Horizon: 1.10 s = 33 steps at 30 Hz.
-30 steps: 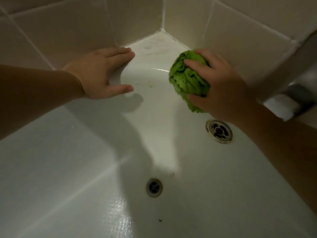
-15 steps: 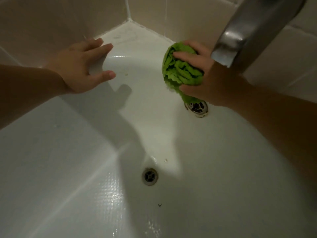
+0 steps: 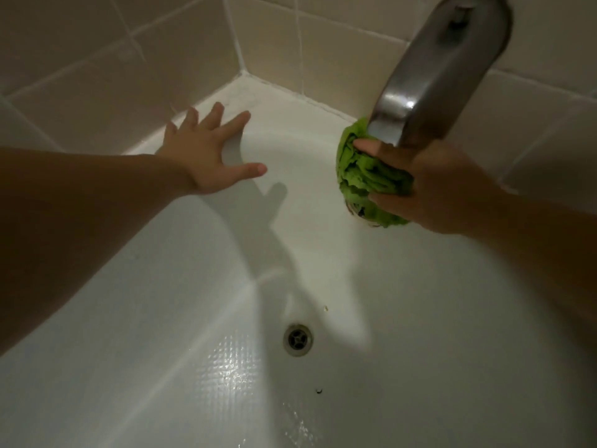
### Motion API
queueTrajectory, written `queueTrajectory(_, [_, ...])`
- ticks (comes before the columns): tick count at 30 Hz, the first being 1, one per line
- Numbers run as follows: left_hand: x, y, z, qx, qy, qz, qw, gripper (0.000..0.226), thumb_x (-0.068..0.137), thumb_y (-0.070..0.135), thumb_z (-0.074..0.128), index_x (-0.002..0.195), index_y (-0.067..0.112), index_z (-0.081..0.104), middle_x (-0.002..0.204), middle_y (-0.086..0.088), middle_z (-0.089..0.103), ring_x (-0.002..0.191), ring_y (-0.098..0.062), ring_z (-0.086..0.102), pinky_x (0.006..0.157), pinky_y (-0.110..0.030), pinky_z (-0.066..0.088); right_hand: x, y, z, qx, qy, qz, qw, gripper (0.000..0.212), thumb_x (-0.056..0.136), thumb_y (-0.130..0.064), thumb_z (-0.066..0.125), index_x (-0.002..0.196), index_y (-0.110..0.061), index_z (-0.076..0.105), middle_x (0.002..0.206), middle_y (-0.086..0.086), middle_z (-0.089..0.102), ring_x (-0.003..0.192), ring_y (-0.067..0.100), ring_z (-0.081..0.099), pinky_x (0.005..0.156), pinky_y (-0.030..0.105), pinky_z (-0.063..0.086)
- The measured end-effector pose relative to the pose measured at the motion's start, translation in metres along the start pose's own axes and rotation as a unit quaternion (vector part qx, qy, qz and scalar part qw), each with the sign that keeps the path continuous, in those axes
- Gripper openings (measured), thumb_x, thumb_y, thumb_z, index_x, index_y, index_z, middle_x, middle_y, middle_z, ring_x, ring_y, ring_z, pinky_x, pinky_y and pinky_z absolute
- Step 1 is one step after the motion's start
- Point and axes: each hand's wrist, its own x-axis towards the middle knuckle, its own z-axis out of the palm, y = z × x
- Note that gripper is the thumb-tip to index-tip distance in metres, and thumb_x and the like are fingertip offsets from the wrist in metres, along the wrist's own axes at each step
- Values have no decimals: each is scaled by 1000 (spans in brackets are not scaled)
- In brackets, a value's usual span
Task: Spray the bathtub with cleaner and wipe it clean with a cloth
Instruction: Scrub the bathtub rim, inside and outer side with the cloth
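Observation:
The white bathtub (image 3: pixel 168 318) fills the view, seen from above at its corner end. My right hand (image 3: pixel 429 185) grips a bunched green cloth (image 3: pixel 361 169) and holds it against the tub's end wall, over the round overflow fitting (image 3: pixel 355 210), which shows only at its lower left edge. My left hand (image 3: pixel 210 156) rests flat on the tub's rim near the corner, fingers spread and straight, holding nothing. No spray bottle is in view.
A metal tap spout (image 3: pixel 433 76) juts in from the top right, just above my right hand and partly hiding the cloth. The floor drain (image 3: pixel 298 339) lies below centre. Beige wall tiles (image 3: pixel 97 76) surround the corner. Wet droplets shine on the tub floor.
The view has dropped and pulled back. My right hand has slid the cloth down the end wall onto the overflow fitting. My left hand stays on the rim, its fingers spread wider.

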Motion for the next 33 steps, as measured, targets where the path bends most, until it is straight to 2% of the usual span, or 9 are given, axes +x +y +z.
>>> queueTrajectory(2, [-1, 4, -4, -3, -15, -1, 1000, 114, 59, 105, 25, 158, 55, -3, 173, 3, -4, 158, -37, 0, 123, -67, 6, -25, 3, -8, 23, 40, -27, 999, 73, 84, -48, 67, 151, -26, 50, 154, 6, 39, 129, 33, 51, 111, 34, 39])
queueTrajectory(4, [0, 13, -4, -3, -20, 5, 1000, 112, 59, 105, 24, 156, 57, -4, 173, 1, -4, 158, -37, -1, 122, -68, 6, -30, 5, -12, 38, 44, -19, 998, 73, 82, -44, 70, 150, -26, 52, 153, 6, 40, 130, 26, 47, 108, 23, 33])
queueTrajectory(5, [1, 19, -4, -1, -19, 9, 1000, 110, 60, 105, 23, 156, 59, -5, 173, -1, -4, 157, -39, 0, 122, -69, 6, -24, 5, -11, 27, 37, -13, 999, 74, 82, -48, 68, 151, -29, 50, 152, 6, 41, 128, 24, 46, 105, 21, 33])
queueTrajectory(8, [5, 38, -1, 13, -8, 22, 1000, 99, 71, 102, 24, 154, 60, -8, 173, -6, -5, 156, -44, -2, 122, -69, 3, 2, 0, -3, -34, 1, -17, 999, 75, 88, -59, 58, 156, -34, 41, 149, 9, 46, 125, 33, 50, 100, 33, 43])
queueTrajectory(14, [5, 70, 2, 16, 2, 43, 999, 80, 92, 79, 34, 157, 56, -7, 172, -9, -6, 156, -43, -7, 123, -66, -1, -52, -3, -16, -14, 40, 0, 999, 73, 84, -48, 65, 151, -24, 49, 159, 8, 35, 140, 27, 39, 111, 37, 41])
queueTrajectory(19, [1, 96, 4, -18, 14, 69, 997, 84, 95, 61, 53, 160, 49, 1, 173, -6, -5, 157, -39, -9, 123, -63, 0, -97, 7, -34, 43, 39, 50, 997, 73, 86, -55, 60, 154, -34, 44, 167, -9, 24, 147, 11, 32, 116, 14, 22])
queueTrajectory(24, [1, 117, 13, -62, 38, 100, 992, 82, 87, 52, 64, 158, 37, 26, 171, -6, 10, 157, -35, 3, 123, -66, 8, -34, -1, -15, -25, 24, -7, 999, 72, 89, -47, 62, 155, -23, 44, 159, 13, 37, 146, 27, 37, 114, 35, 38])
queueTrajectory(28, [0, 122, 12, -64, 40, 88, 993, 79, 86, 48, 66, 156, 31, 34, 168, -8, 19, 156, -34, 9, 122, -66, 11, -53, -1, -22, 10, 0, 15, 1000, 76, 88, -41, 67, 157, -26, 39, 163, 8, 30, 149, 28, 32, 118, 35, 34])
queueTrajectory(33, [-2, 128, 12, -69, 36, 88, 993, 76, 87, 44, 70, 154, 28, 37, 168, -7, 18, 156, -33, 8, 124, -65, 11, -120, 9, -39, 70, 27, 51, 996, 74, 88, -46, 63, 156, -29, 41, 168, -10, 21, 155, 14, 22, 122, 30, 28])
